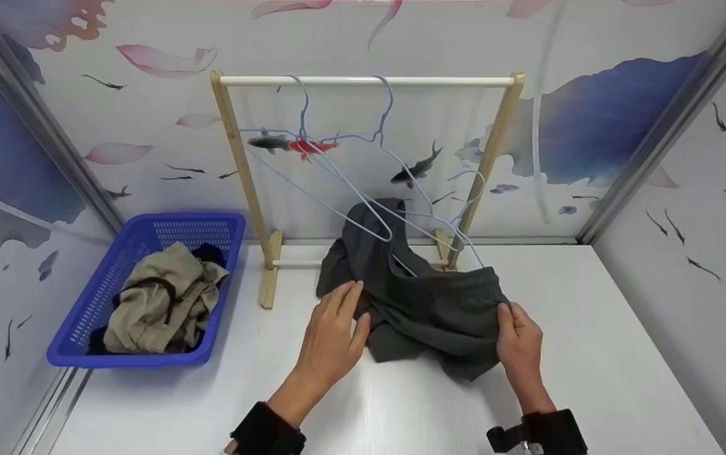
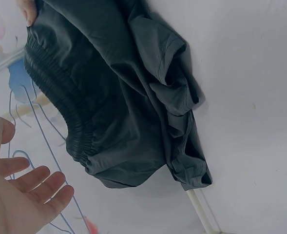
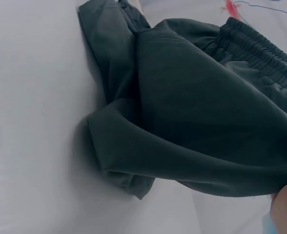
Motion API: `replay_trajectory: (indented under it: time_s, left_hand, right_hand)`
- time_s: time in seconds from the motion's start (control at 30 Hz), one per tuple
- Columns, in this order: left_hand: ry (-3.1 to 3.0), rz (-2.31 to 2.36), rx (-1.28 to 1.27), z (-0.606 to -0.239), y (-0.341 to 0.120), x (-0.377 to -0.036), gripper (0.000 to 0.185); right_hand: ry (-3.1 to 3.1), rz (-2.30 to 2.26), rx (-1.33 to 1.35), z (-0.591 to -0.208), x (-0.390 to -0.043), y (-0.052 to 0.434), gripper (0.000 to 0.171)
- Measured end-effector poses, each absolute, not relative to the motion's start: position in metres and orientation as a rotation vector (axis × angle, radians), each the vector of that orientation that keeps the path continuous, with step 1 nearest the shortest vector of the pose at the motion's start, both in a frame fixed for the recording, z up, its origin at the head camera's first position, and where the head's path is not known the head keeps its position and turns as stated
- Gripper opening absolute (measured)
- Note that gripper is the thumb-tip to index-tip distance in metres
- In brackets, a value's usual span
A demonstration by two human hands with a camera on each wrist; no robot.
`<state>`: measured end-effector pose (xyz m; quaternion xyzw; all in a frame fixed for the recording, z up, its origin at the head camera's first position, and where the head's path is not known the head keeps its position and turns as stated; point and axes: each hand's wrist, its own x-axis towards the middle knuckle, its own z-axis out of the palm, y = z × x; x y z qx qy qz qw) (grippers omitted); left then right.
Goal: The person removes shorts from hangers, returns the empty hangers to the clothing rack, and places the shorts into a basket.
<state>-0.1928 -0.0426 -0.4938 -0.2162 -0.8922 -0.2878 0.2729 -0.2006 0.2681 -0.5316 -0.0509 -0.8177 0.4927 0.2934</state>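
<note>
shorts (image 1: 429,309) lie mid-surface, waistband running left-right; right hand (image 1: 517,344) pinches its right end in a tight grip, left hand (image 1: 331,335) rests flat, fingers straight, on the left side.

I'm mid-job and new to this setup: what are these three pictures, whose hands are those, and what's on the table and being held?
There is no machine here: a person works with two bare hands, wearing one camera on the head and one on each wrist. The wide picture is the head view, looking down at a white table. The other two are close-ups from the left and right wrists.

On the table lie dark grey shorts, with a wooden clothes rack behind them carrying light blue wire hangers. At the left stands a blue basket holding a khaki garment.

The right hand pinches the waistband of the shorts. The left hand is open, its straight fingers at the other side of the shorts; actual contact is hard to tell.
</note>
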Motion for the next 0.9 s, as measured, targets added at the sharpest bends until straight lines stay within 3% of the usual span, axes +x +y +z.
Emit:
replay_trajectory:
  time_s: [0.9]
  left_hand:
    - [-2.390,-0.788,-0.532,-0.494,-0.055,-0.190,0.048]
  right_hand:
    - [-2.336,1.477,-0.182,-0.550,-0.176,0.260,0.026]
